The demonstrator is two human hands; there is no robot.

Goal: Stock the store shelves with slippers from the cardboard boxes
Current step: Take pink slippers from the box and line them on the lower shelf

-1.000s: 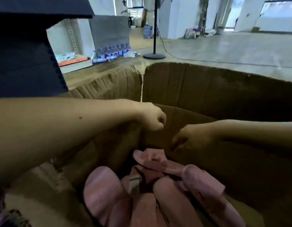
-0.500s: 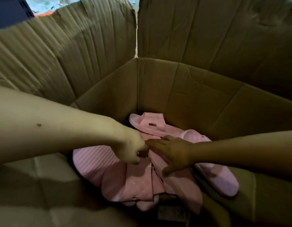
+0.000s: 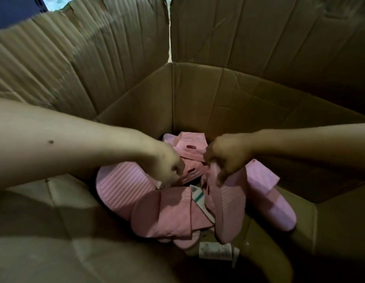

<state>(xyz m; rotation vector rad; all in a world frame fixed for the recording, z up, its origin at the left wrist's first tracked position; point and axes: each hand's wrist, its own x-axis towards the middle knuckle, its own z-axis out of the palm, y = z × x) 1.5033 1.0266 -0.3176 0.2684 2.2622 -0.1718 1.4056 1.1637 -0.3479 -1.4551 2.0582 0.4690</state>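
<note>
Down in the box: a heap of pink ribbed slippers point(image 3: 167, 213) lies on the bottom of a large brown cardboard box point(image 3: 218, 99), bunched toward its far corner, with the flaps standing up behind.
At right: the right grip point(image 3: 228, 157) is closed, fingers curled round the rim of one pink slipper turned on its edge point(image 3: 230, 205). Its ribbed face is toward the camera and its far end hangs down over the heap.
At left: the left grip point(image 3: 169, 168) is bunched with fingers curled, just above a sole-up pink slipper point(image 3: 124, 184) near the box's left wall. Blur hides whether it pinches anything, so that cannot be told.
Between the arms: a pink strapped slipper with a slot-shaped cut-out point(image 3: 187, 147) sits deepest in the far corner, touching the others.
Right wall: another flat pink slipper point(image 3: 277, 211) lies just beside the gripped one.
Tags: a white paper tag with a teal stripe point(image 3: 199, 198) shows mid-heap, and a white printed label point(image 3: 215, 250) lies at the heap's near edge.
Beyond the torn left flap: a dark blue surface point(image 3: 14, 11).
</note>
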